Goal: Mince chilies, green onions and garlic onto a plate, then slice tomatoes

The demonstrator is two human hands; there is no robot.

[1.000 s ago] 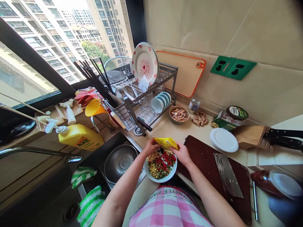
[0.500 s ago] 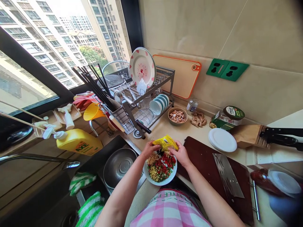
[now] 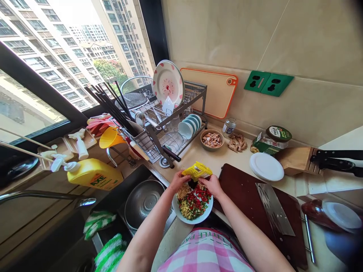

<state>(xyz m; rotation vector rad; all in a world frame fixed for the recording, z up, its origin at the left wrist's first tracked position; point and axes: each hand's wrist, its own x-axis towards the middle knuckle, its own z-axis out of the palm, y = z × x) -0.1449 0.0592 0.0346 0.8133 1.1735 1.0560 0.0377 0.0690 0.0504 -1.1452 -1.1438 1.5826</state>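
Observation:
Between my two hands is a yellow packet [image 3: 197, 170] with printing on it, held above the far rim of a white plate. My left hand [image 3: 178, 182] pinches its left side, and my right hand [image 3: 212, 185] grips its right side. Below it, the plate [image 3: 185, 220] carries separate heaps of chopped food: red chopped chili [image 3: 203, 193], pale minced bits [image 3: 183, 190], yellowish shreds [image 3: 187, 210] and green-and-red pieces. A dark patch of food lies right under the packet, partly hidden by it.
A dark cutting board [image 3: 241, 196] with a cleaver [image 3: 275, 209] lies right of the plate. Left is the sink with a wok [image 3: 144, 204]. Behind stand a dish rack [image 3: 181, 109], a bowl of garlic [image 3: 212, 140], ginger [image 3: 237, 143], white plates [image 3: 266, 167] and a knife block [image 3: 296, 160].
Both hands still hold the yellow packet, which has tipped slightly and now shows more of its opened-out face. The camera view has shifted a little.

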